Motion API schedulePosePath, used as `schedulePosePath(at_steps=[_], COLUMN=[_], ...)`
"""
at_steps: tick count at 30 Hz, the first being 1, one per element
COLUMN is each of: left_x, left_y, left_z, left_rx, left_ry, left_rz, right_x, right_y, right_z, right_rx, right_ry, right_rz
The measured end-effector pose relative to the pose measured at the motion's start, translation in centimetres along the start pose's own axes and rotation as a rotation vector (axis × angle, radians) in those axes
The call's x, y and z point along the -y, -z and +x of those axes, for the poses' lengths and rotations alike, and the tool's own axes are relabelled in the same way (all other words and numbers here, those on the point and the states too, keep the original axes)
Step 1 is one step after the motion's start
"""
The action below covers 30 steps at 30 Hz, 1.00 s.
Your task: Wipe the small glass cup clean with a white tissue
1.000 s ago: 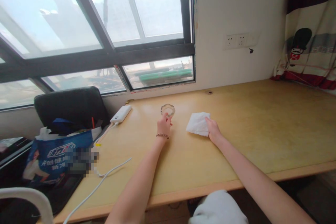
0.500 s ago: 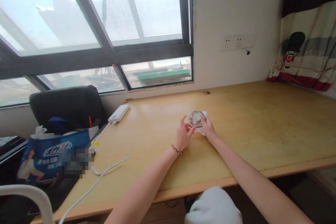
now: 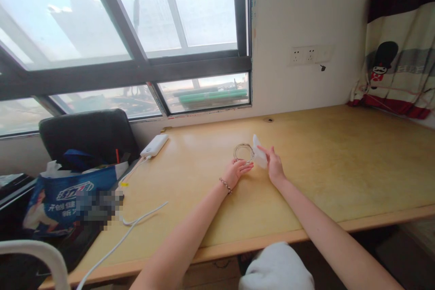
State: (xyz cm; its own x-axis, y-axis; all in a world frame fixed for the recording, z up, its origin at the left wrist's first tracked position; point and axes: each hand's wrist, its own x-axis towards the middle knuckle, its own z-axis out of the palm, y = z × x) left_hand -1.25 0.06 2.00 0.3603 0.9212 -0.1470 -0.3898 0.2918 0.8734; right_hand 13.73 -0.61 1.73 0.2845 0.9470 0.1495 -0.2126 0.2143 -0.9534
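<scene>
A thin coil of wire-like loops (image 3: 243,146) stands out above my left hand (image 3: 237,171), whose fingers are closed on its lower edge. A beaded bracelet (image 3: 225,186) circles my left wrist. Just to the right, my right hand (image 3: 274,164) grips a white, thin sheet or wrapper (image 3: 260,156) between thumb and fingers. The coil's right edge is close to the white sheet; whether they touch is unclear. Both hands are over the middle of the wooden table (image 3: 326,163).
A white power bank (image 3: 154,145) with a white cable (image 3: 131,226) lies on the table's left side. A blue bag (image 3: 68,199) and a black chair back (image 3: 88,133) are at the left. Behind the table are a window and a wall socket (image 3: 311,55).
The coil has come away from the white sheet, moving left with my left hand. My right hand has shifted slightly right, and the sheet is now tilted upright.
</scene>
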Motion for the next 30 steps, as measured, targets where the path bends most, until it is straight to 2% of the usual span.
schedulePosePath(at_steps=[2,4,8,11,15,17,19,23,26,30], left_x=[0.0,0.0,0.3,0.6,0.8,0.9,1.0,1.0,0.8,0.7], left_y=[0.1,0.1,-0.2,-0.6,-0.9,-1.2,-1.4,-1.6,-1.3,-1.0], left_z=[0.0,0.1,0.2,0.2,-0.2,-0.5,-0.8,-1.2,-1.0,-0.6], left_rx=[-0.021,-0.037,-0.077,-0.111,-0.079,-0.04,-0.011,0.016,0.027,0.008], left_ry=[-0.017,-0.027,-0.082,-0.155,-0.246,-0.297,-0.317,-0.213,-0.129,-0.097], left_rz=[-0.017,-0.022,0.022,0.11,0.269,0.344,0.4,0.458,0.429,0.376], right_x=[0.1,-0.2,-0.9,-1.1,-1.0,-1.0,-0.9,-0.4,0.3,0.6], right_y=[-0.1,-0.3,-0.5,-0.4,-0.2,0.0,0.2,0.5,0.5,0.3], right_z=[0.1,0.0,-0.1,-0.2,-0.2,-0.3,-0.4,-1.0,-1.4,-1.3], right_rx=[0.035,0.072,0.097,0.098,0.162,0.203,0.152,-0.058,-0.075,-0.079], right_ry=[-0.048,-0.07,0.008,-0.006,-0.108,-0.136,-0.067,0.268,0.381,0.308], right_rz=[0.08,0.063,-0.044,-0.066,-0.067,-0.165,-0.377,-0.798,-0.815,-0.659])
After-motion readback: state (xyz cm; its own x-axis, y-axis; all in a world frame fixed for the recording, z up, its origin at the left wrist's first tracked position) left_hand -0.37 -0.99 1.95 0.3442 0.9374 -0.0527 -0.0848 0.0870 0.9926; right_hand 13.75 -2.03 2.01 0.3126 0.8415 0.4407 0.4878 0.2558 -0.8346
